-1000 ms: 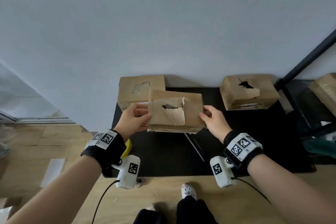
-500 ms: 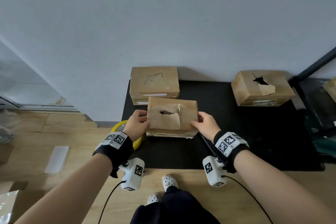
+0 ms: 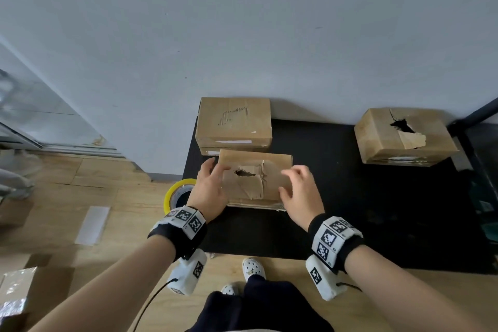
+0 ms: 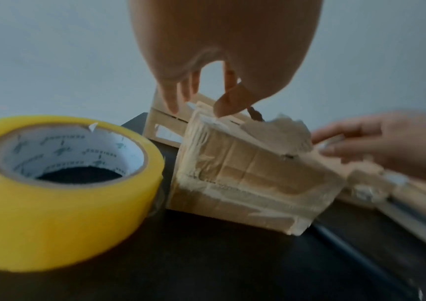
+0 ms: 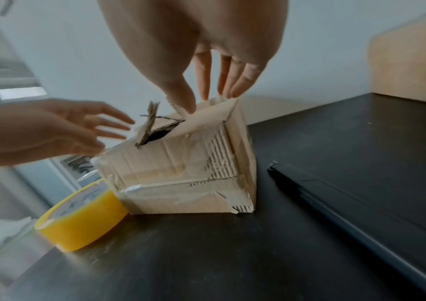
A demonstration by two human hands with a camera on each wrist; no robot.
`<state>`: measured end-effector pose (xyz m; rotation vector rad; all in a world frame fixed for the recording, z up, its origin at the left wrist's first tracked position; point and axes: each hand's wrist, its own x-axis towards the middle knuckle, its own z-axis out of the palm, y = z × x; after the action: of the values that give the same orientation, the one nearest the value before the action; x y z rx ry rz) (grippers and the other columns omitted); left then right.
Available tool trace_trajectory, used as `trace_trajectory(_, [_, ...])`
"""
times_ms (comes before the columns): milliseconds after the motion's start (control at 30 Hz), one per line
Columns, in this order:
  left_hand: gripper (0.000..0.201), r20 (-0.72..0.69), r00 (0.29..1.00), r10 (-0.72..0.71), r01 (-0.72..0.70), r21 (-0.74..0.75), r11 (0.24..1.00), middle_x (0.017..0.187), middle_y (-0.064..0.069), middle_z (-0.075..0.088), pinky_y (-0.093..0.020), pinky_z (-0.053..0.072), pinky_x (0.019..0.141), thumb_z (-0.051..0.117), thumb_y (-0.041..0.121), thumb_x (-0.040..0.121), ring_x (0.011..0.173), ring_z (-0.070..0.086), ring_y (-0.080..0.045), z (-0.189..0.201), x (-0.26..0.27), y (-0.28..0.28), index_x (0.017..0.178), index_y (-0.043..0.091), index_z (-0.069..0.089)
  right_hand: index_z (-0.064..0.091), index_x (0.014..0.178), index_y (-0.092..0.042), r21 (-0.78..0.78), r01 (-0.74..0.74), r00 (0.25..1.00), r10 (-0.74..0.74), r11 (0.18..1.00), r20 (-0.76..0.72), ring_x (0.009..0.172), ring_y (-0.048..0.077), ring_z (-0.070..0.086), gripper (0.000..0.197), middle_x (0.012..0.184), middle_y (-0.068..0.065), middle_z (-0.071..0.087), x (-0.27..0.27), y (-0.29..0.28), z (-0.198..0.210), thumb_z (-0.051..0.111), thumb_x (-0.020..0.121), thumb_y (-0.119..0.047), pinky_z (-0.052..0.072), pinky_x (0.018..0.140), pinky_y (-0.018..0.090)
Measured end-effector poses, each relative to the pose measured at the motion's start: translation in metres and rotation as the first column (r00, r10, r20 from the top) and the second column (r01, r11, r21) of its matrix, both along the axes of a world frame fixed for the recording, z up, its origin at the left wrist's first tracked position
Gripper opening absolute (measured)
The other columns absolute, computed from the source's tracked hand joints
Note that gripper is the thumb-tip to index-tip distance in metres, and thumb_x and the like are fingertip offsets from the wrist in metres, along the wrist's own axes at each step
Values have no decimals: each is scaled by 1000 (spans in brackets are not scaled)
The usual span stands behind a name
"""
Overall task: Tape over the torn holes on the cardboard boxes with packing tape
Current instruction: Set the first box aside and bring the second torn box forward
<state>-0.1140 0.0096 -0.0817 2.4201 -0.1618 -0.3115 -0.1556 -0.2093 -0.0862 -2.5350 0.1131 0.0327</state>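
Observation:
A small cardboard box [image 3: 277, 172] with a torn hole [image 3: 244, 173] and a raised flap on its top stands on the black table [image 3: 350, 210]. My left hand [image 3: 213, 180] is at its left end with straight fingers, and the thumb tip touches the box [image 4: 245, 179] at the top edge. My right hand [image 3: 296, 183] is at the right end, fingertips straight and touching the top right edge of the box [image 5: 181, 169]. Neither hand grips it. A yellow tape roll [image 3: 177, 194] lies just left of the box.
Behind the torn box sits a closed box [image 3: 234, 124] against the wall. Another box [image 3: 401, 137] with a torn hole stands at the back right. A long black tool [image 5: 335, 199] lies on the table right of the box. A wooden floor lies beyond the table's near edge.
The box was held up in both hands; it has come down onto the table and both hands have let go of it, fingers straightened.

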Motion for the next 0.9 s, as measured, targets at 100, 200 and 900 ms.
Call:
trace_trajectory(100, [55,-6,985,-173,173,53,983,154,-4,10,-43,28,113,58,8,81,143,11,-26,1,-3,-4,130,29,45,63,117,-11,107,-158,987,156,982,22,98,14,56,26,113,0,52,-3,9,-1,60,92,-17,50,86,30])
trace_trajectory(200, [51,-42,977,-211,213,51,976,155,-4,5,-43,21,114,63,16,82,144,4,-26,-4,-4,-4,129,30,46,66,112,-13,167,-246,969,241,955,51,90,13,59,22,106,-2,55,-5,15,-4,60,91,-14,52,81,33])
trace_trajectory(900, [57,-55,960,-275,280,211,936,155,-1,-2,-45,13,117,55,28,90,143,-5,-27,-9,1,-5,142,38,33,47,139,-5,-513,-526,776,629,678,35,137,19,39,48,148,9,43,-11,7,-27,38,94,-22,26,114,35])
